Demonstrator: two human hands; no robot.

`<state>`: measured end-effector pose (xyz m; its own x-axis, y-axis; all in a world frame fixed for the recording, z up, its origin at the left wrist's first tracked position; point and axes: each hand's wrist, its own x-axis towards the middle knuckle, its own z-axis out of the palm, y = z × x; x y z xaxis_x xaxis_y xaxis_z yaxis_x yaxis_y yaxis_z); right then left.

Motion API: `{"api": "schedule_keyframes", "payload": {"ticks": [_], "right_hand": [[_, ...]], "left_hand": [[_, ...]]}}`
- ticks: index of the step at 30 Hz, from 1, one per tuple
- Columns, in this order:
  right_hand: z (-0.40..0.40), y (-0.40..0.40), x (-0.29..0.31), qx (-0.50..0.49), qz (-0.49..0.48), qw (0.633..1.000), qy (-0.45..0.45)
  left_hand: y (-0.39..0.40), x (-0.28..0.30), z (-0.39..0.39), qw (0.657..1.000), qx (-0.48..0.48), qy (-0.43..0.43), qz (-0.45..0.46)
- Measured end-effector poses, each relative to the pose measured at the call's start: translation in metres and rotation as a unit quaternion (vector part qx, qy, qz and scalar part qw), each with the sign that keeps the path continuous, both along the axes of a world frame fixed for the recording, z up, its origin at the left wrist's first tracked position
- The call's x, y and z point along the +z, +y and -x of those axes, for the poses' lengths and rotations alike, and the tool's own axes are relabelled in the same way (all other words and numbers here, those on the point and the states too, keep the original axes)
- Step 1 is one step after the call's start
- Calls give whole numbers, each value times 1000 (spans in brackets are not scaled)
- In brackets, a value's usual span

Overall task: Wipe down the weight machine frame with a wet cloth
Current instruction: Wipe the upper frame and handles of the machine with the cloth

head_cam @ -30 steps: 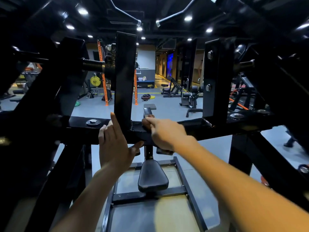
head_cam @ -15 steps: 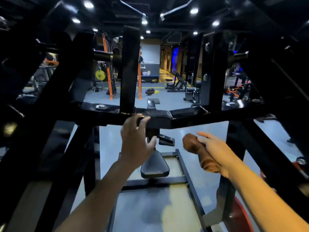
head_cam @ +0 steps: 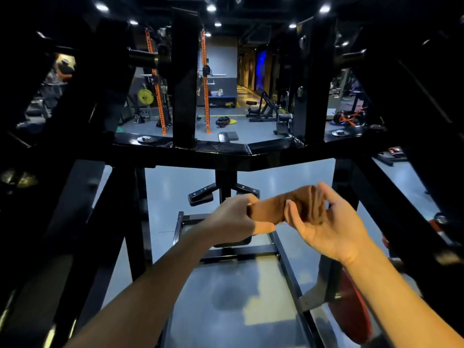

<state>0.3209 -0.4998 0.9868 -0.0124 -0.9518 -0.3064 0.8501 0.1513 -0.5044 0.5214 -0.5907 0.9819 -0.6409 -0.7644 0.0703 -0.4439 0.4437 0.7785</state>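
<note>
cloth [head_cam: 270, 209]: brown, bunched, hanging in the air at 6 o'clock of the black frame crossbar [head_cam: 226, 156], apart from it | left hand [head_cam: 232, 218]: pinching the cloth's left end | right hand [head_cam: 331, 222]: palm up, fingers curling around the right end | seat pad [head_cam: 233, 243]: lying below the hands

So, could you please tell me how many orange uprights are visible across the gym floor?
2: one orange upright left of the frame's black centre post, the other just right of it. More may be hidden behind the frame.
</note>
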Motion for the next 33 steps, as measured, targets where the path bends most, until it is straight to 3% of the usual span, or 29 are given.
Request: {"api": "schedule_keyframes", "payload": {"ticks": [2,3,5,7,9,10,12,14,17,20,21,23,24,25,28,31,33], "right_hand": [[-8,1,1,-27,52,996,-61],[-15,-2,-1,-37,59,997,-23],[-32,-9,-6,-82,51,977,191],[-47,-20,-6,-123,53,901,413],[-57,-33,4,-149,87,865,471],[-57,-43,10,-161,104,860,472],[-54,-66,28,-182,131,848,480],[-47,-93,50,-176,148,835,500],[-41,-125,92,-127,143,799,570],[-43,-163,105,-73,118,671,729],[-48,-174,101,-42,93,603,791],[-60,-194,82,8,23,431,902],[-64,-199,74,5,8,373,928],[-67,-201,70,-5,14,354,935],[-68,-211,71,-3,17,393,920],[-92,-224,67,3,80,384,920],[-123,-227,58,-15,149,409,900]], "left_hand": [[3,-1,0,998,29,20,-53],[3,-2,0,996,34,29,-73],[2,-5,1,992,36,61,-101],[3,-4,1,986,39,90,-137],[-1,1,-2,981,43,103,-158],[-6,5,-6,981,49,128,-137],[-25,10,-16,968,126,216,-11],[-56,15,-29,909,301,253,139],[-96,39,-53,812,496,185,245],[-134,50,-69,779,508,107,351],[-145,49,-71,777,497,84,376],[-162,43,-71,780,481,63,396],[-168,40,-69,775,481,68,403],[-170,37,-67,764,491,71,413],[-180,20,-61,706,534,71,459],[-185,18,-58,685,547,69,477],[-184,17,-58,673,545,68,496]]}}
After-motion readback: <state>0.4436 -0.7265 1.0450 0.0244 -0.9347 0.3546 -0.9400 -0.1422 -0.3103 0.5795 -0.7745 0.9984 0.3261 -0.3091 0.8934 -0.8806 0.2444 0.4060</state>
